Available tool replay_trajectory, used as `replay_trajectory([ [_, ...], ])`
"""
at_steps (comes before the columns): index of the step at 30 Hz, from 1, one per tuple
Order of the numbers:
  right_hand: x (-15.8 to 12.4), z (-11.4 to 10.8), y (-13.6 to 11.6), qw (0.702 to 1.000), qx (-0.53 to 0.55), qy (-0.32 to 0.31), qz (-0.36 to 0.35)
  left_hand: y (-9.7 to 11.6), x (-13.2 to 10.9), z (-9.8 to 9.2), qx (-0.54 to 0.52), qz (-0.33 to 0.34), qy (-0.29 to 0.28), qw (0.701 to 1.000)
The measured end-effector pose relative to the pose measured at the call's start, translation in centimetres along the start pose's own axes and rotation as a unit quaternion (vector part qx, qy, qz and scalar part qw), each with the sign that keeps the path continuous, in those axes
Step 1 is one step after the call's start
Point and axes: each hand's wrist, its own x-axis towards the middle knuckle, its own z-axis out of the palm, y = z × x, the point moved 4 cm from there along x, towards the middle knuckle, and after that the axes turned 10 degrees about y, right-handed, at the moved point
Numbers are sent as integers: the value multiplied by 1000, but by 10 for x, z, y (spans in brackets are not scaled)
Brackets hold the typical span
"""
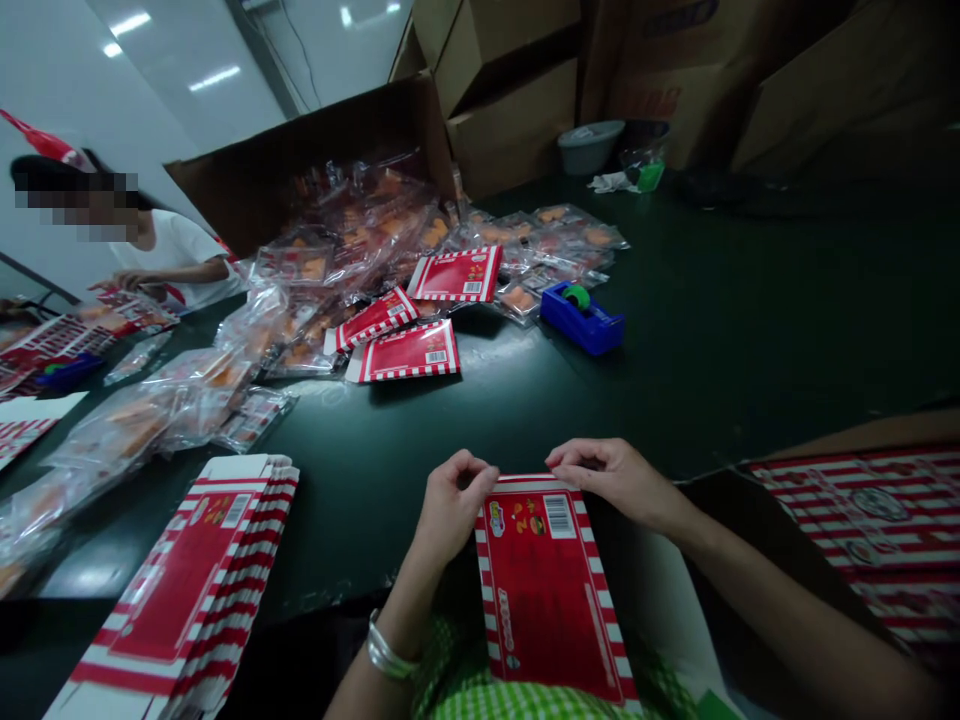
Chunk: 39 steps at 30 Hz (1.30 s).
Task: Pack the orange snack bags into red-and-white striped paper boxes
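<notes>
Flat red-and-white striped carton (544,600) is held above the green checked clothing (457,690), its upper edge being pinched by the left hand (454,505) and the right hand (611,480), with the fingers curled and pressed together, not spread. If the pinch is uneven, the thin card may be creased or may slip down. Both forearms are angled inward, and a silver bangle (386,648) is worn on the left wrist. Left of the carton, a stack of flat cartons (180,590) is lying on the dark green table (390,470); a blue tape dispenser (581,318) is placed far ahead of it.
</notes>
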Motion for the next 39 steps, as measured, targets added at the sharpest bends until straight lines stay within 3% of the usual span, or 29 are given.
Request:
replay_trajectory([
  [5,6,7,-8,995,15,-49,84,-2,14,10,-12,-42,-31,999],
  [11,6,10,-9,992,42,-2,117,3,25,16,-16,-78,-58,995],
  [20,5,4,-5,993,17,7,113,15,39,19,62,-20,-153,986],
  [24,4,3,-1,995,-5,-6,102,20,38,20,112,10,-164,980],
  [31,-12,-2,-3,999,-39,3,32,17,21,19,104,51,-90,989],
  [37,-18,-8,3,997,-61,37,12,-8,1,10,-76,-42,49,995],
  [39,-18,-8,2,996,-80,29,6,-11,-1,10,-80,-40,58,994],
])
